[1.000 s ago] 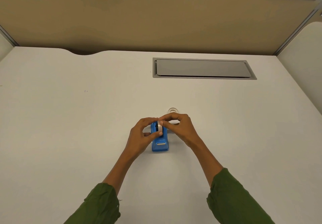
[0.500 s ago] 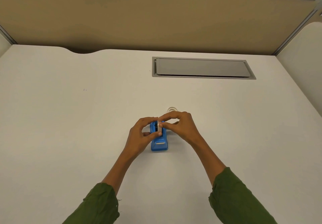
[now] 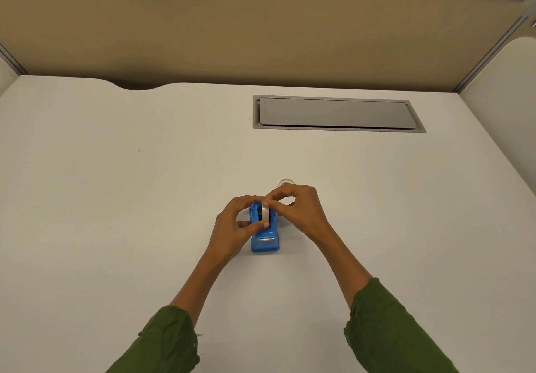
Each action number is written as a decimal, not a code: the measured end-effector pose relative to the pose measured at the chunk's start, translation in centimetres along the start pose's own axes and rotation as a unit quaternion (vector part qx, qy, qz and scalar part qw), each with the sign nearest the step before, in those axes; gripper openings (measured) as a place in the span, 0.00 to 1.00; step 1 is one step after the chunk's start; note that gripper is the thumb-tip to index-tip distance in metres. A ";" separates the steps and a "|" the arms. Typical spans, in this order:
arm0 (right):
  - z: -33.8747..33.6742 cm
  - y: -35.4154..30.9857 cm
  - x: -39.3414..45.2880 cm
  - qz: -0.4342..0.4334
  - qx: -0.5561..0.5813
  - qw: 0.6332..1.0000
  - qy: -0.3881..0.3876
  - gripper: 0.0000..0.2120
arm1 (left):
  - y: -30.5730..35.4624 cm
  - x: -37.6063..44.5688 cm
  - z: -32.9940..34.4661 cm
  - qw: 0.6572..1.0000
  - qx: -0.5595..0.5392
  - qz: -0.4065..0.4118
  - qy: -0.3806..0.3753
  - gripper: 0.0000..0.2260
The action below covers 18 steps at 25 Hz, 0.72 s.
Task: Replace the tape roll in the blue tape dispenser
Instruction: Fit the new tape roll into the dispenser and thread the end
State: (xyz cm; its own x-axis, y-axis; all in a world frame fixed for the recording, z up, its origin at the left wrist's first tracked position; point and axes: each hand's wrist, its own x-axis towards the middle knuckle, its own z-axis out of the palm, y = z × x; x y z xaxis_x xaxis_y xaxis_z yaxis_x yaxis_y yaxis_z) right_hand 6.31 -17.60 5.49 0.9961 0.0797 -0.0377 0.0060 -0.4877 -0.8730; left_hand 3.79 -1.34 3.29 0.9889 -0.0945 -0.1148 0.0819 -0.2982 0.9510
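Just below the middle of the frame, the left hand [image 3: 232, 229] curls in from the left, its thumb and fingers [image 3: 251, 199] closed around the white tape roll [image 3: 264, 213] that stands on edge in the blue tape dispenser [image 3: 264, 239] on the bench [image 3: 116, 198]. The right hand [image 3: 298, 208] arches over from the right, fingertips pinched at the top of the roll. Both forearms angle inward from green sleeves [image 3: 385, 332] at the lower edge.

The blue tape dispenser [image 3: 264, 237] stands on the desk [image 3: 116, 198]. The left hand [image 3: 232, 229] pinches the tape roll [image 3: 264, 213] seated in it; the right hand [image 3: 300, 208] touches the roll at 12 o'clock.
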 end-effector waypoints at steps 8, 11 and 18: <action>-0.9 -0.4 -0.8 -0.055 -0.039 0.997 -0.020 0.05 | -0.1 0.0 0.0 1.000 -0.007 0.005 -0.005 0.21; -0.8 -0.5 -0.6 -0.112 -0.091 0.989 -0.020 0.03 | -0.2 0.0 0.0 1.000 -0.002 0.006 -0.003 0.21; -0.2 -1.2 -0.9 -0.132 -0.225 0.965 -0.035 0.05 | -0.3 0.2 0.2 1.000 0.001 0.013 0.000 0.19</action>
State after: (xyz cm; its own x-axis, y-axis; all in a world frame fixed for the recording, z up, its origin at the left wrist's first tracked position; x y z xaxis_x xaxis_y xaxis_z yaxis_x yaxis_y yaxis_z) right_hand 5.47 -17.20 6.67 0.9463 0.3034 0.1116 0.3122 -0.7686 -0.5584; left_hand 3.93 -1.44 2.98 0.9906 -0.1032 -0.0901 0.0556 -0.2977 0.9530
